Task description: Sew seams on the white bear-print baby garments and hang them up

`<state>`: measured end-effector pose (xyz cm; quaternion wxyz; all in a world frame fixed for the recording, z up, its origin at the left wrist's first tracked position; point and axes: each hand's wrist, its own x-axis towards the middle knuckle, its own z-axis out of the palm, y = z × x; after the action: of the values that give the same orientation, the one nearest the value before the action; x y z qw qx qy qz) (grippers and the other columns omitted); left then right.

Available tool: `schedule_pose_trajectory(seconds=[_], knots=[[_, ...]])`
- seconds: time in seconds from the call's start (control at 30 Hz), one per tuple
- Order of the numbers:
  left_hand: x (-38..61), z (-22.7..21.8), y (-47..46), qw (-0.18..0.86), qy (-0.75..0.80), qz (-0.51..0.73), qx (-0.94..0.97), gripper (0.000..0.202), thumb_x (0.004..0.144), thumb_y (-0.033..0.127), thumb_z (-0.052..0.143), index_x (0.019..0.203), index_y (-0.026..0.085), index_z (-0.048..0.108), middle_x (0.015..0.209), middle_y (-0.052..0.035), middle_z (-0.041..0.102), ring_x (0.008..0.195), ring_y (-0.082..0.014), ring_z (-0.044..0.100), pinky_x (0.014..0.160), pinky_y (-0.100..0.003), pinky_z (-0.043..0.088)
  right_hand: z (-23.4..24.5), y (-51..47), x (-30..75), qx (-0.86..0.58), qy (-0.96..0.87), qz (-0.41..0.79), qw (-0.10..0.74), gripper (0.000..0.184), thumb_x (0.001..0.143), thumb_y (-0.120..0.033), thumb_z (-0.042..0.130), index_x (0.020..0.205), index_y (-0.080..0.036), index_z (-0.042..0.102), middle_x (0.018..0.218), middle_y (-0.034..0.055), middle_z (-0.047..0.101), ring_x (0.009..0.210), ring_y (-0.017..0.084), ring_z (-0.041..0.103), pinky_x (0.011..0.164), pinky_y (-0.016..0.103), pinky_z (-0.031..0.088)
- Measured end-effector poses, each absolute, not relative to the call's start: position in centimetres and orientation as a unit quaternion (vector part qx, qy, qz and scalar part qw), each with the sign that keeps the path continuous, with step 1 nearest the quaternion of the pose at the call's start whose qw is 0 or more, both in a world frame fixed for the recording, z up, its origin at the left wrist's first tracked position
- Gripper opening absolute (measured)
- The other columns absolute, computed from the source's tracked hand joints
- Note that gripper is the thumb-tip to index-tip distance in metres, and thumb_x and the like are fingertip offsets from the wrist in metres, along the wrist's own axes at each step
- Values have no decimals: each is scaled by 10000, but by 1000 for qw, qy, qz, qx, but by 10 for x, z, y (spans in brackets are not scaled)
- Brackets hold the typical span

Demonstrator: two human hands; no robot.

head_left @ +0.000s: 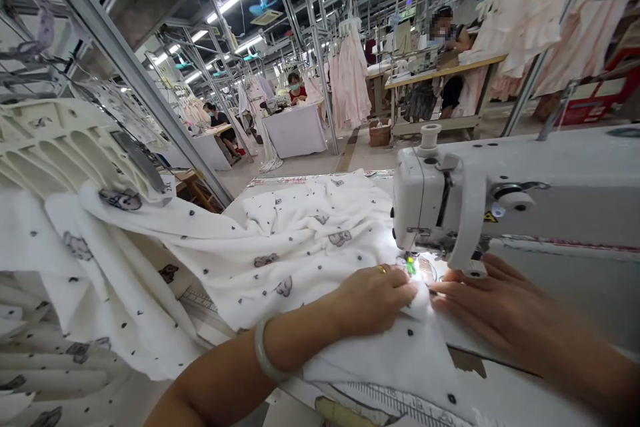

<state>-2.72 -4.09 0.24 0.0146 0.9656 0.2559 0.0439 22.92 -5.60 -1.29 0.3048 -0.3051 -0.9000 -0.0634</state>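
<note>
White fabric (300, 240) with small bear prints and dark dots spreads over the sewing table. My left hand (377, 299) is closed on this fabric just left of the needle area, fingers bunched together, a ring on one finger. The sewing machine (425, 193) stands at the right, its lamp lighting the green-marked presser foot (411, 265). My right hand (493, 303) lies with its fingers stretched out at the fabric's edge, right of the presser foot; some fingertips pass behind the machine's white lever. The exact stitching spot is washed out by glare.
At left, a cream hanger clamp (65, 147) holds up more of the printed fabric, with a size tag (169, 187). A ruler strip (390, 401) runs along the table's front. Co-workers (445, 37) sit at machines behind; pink garments (350, 73) hang from rails.
</note>
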Motion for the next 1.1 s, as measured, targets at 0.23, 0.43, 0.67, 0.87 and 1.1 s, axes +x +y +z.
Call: schedule_pose_trajectory(seconds=[0.23,0.43,0.67,0.87,1.1], knots=[[-32,11,-33,246,381,206,867,203,859,53,517,940,165,666,974,-54,731,910,-194,686,838,-297,537,-13,-59,229,-273,-905,-93,313,307,1128,-292,407,1118,-275,713,968,-2,788,825,208,713,957,429,432],[-25,9,-42,181,389,176,886,103,897,216,671,990,173,657,1016,-64,707,923,-225,681,826,-330,550,-9,-67,221,-282,-913,-54,291,301,1134,-288,383,1090,-284,681,979,-22,735,872,198,695,1014,419,407],[-24,2,-49,-22,306,94,947,268,941,86,564,1179,176,645,1091,-63,699,1009,-237,659,906,-366,564,-5,-68,216,-287,-906,-80,300,492,1149,-253,252,834,-260,629,862,0,714,813,213,641,1061,426,320],[-30,9,-53,-157,185,53,969,213,1041,89,484,1143,106,670,1097,-98,684,1062,-211,635,960,-342,535,-7,-67,216,-286,-908,-90,294,451,1150,-232,281,927,-251,672,857,-12,701,808,190,641,1073,402,281],[-29,11,-58,-142,203,24,969,213,1042,106,505,1164,69,676,1099,-107,692,1090,-228,665,944,-329,568,-8,-66,223,-276,-909,-111,292,293,1140,-342,404,1158,-263,686,991,-26,776,833,184,714,1116,426,268]])
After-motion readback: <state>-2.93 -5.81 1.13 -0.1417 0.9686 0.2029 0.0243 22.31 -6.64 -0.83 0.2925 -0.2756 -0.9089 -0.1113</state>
